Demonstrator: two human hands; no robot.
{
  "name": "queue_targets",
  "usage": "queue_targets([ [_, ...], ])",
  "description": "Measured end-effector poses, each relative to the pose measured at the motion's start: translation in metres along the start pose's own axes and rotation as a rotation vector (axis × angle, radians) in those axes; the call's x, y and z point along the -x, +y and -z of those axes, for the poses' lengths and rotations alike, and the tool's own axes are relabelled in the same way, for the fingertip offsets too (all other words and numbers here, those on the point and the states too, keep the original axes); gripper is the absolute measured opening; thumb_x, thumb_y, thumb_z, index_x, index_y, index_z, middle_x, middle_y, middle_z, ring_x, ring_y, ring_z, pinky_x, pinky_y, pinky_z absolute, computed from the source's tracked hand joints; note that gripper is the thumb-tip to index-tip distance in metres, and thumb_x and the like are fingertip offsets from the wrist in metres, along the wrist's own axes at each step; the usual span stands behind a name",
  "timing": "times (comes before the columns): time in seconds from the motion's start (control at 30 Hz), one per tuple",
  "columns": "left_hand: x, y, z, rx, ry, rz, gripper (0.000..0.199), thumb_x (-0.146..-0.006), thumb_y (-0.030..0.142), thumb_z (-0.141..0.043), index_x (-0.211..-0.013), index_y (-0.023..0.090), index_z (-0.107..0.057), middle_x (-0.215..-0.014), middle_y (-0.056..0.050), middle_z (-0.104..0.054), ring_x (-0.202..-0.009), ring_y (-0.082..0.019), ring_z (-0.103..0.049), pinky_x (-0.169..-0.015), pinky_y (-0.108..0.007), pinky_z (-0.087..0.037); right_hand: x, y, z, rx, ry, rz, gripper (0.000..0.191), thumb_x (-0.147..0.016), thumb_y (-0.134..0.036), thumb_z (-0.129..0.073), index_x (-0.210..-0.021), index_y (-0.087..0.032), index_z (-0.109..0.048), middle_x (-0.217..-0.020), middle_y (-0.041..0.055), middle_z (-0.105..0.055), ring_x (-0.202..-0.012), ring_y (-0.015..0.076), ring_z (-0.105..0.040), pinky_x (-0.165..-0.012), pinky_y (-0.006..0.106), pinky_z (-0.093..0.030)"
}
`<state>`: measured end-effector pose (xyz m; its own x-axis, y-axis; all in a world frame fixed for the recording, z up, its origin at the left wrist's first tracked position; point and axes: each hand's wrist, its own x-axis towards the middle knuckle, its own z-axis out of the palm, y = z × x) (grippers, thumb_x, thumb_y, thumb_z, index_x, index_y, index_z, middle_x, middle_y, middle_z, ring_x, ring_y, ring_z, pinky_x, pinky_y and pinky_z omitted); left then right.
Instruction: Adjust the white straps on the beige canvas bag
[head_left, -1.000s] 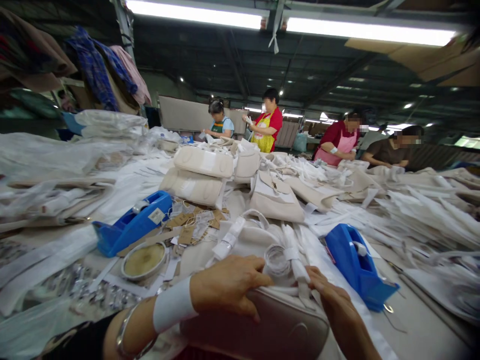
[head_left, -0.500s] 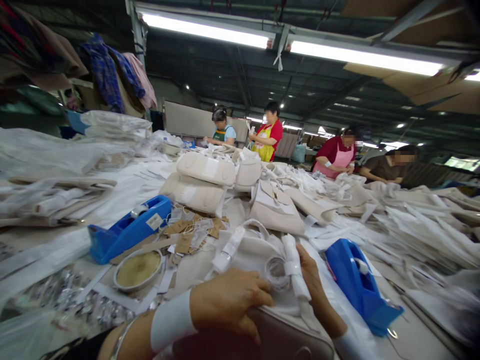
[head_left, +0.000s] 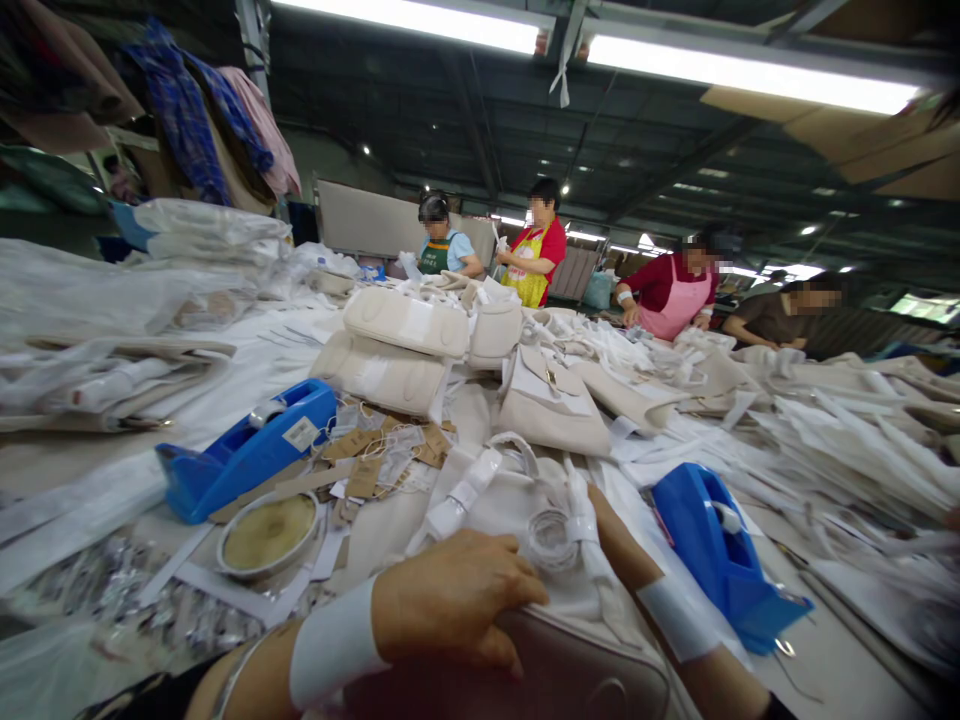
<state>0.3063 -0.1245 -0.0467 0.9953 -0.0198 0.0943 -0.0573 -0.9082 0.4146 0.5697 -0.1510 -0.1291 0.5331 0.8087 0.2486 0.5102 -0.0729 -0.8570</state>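
no legible text, brand, number or sign anywhere. small white label on the blue tape dispenser (head_left: 244, 452) at left centre of the frame, too blurred to read. brown hang tags (head_left: 379, 452) heaped just right of it, printing too small to make out. white wrap strips on the cream bag handles (head_left: 465, 490) at lower centre, blank as far as can be told.

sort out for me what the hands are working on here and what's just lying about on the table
In hand:
- left hand, flat on the beige bag
- right hand, reaching behind the wrapped handle, grip hidden

Lying about:
- two blue tape dispensers
- round tin
- brown paper tags
- stacked cream bags
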Motion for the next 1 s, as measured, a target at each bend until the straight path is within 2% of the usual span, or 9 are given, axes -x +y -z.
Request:
queue_targets([
  [0.1,-0.001,-0.002,-0.001,0.015,0.000,-0.005,0.027,-0.078,0.041,-0.074,-0.090,0.020,-0.065,-0.094,-0.004,-0.071,-0.092,-0.024,-0.063,-0.071,-0.028,-0.044,0.003,0.000,0.006,-0.004,-0.041,-0.060,0.016,-0.066,-0.041,-0.058,-0.066,-0.025,-0.062,-0.062,0.0019,-0.065,-0.064,0.0230,-0.058,-0.062,0.035,-0.050],
  [0.17,-0.001,-0.003,-0.002,0.020,0.006,-0.012,0.026,-0.078,0.041,-0.074,-0.091,0.020,-0.065,-0.096,-0.004,-0.072,-0.093,-0.024,-0.063,-0.072,-0.029,-0.045,0.015,-0.012,0.017,0.014,0.025,-0.093,0.023,-0.067,-0.039,-0.060,-0.083,-0.023,-0.065,-0.071,0.0025,-0.067,-0.070,0.0234,-0.061,-0.066,0.036,-0.050],
  [0.27,0.000,-0.002,-0.002,0.014,0.004,-0.019,0.026,-0.078,0.040,-0.073,-0.094,0.021,-0.065,-0.098,-0.004,-0.072,-0.094,-0.024,-0.063,-0.074,-0.029,-0.045,0.050,-0.041,0.039,0.050,0.170,-0.044,0.034,-0.079,-0.041,-0.057,-0.105,-0.021,-0.062,-0.101,0.0064,-0.068,-0.093,0.0242,-0.062,-0.084,0.037,-0.048],
  [0.4,0.000,-0.001,0.000,0.007,-0.016,-0.008,0.025,-0.080,0.038,-0.072,-0.097,0.021,-0.065,-0.099,-0.004,-0.071,-0.095,-0.024,-0.063,-0.076,-0.029,-0.045,0.109,-0.071,0.054,0.038,0.091,0.041,0.040,-0.084,-0.051,-0.058,-0.113,-0.024,-0.060,-0.109,0.0077,-0.065,-0.103,0.0256,-0.060,-0.090,0.035,-0.046],
  [0.53,0.000,0.000,0.001,-0.012,-0.016,-0.021,0.026,-0.081,0.040,-0.071,-0.097,0.020,-0.064,-0.102,-0.005,-0.071,-0.097,-0.024,-0.063,-0.077,-0.029,-0.045,0.146,-0.064,0.046,0.020,0.005,-0.069,0.063,-0.084,-0.058,-0.054,-0.138,-0.026,-0.044,-0.126,0.0101,-0.060,-0.115,0.0297,-0.057,-0.098,0.040,-0.044],
  [0.6,-0.001,0.000,0.001,-0.035,-0.029,-0.031,0.029,-0.081,0.040,-0.071,-0.101,0.019,-0.065,-0.103,-0.006,-0.071,-0.096,-0.025,-0.063,-0.076,-0.030,-0.045,0.153,-0.053,0.044,-0.018,-0.048,-0.021,0.073,-0.082,-0.061,-0.055,-0.144,-0.027,-0.038,-0.138,0.0099,-0.053,-0.126,0.0325,-0.051,-0.105,0.043,-0.040],
  [0.7,0.000,0.002,0.002,-0.062,-0.041,-0.032,0.031,-0.081,0.040,-0.070,-0.104,0.020,-0.065,-0.104,-0.006,-0.070,-0.095,-0.025,-0.063,-0.074,-0.031,-0.045,0.154,-0.038,0.048,-0.044,-0.134,0.065,0.082,-0.071,-0.059,-0.070,-0.142,-0.029,-0.044,-0.145,0.0071,-0.049,-0.134,0.0365,-0.043,-0.107,0.044,-0.042],
  [0.83,0.000,0.003,0.002,-0.064,-0.031,-0.029,0.031,-0.082,0.044,-0.068,-0.104,0.021,-0.065,-0.103,-0.005,-0.071,-0.092,-0.025,-0.064,-0.072,-0.032,-0.045,0.157,-0.031,0.053,-0.092,-0.215,-0.004,0.083,-0.063,-0.047,-0.081,-0.139,-0.032,-0.049,-0.138,0.0055,-0.057,-0.127,0.0360,-0.052,-0.098,0.040,-0.051],
  [1.0,-0.001,0.004,-0.003,-0.084,0.012,-0.045,0.029,-0.081,0.042,-0.071,-0.098,0.020,-0.065,-0.096,-0.005,-0.071,-0.089,-0.023,-0.064,-0.071,-0.030,-0.045,0.168,-0.043,0.039,-0.244,-0.121,-0.106,0.083,-0.072,-0.044,-0.075,-0.145,-0.030,-0.038,-0.124,0.0076,-0.065,-0.114,0.0298,-0.062,-0.090,0.033,-0.055],
])
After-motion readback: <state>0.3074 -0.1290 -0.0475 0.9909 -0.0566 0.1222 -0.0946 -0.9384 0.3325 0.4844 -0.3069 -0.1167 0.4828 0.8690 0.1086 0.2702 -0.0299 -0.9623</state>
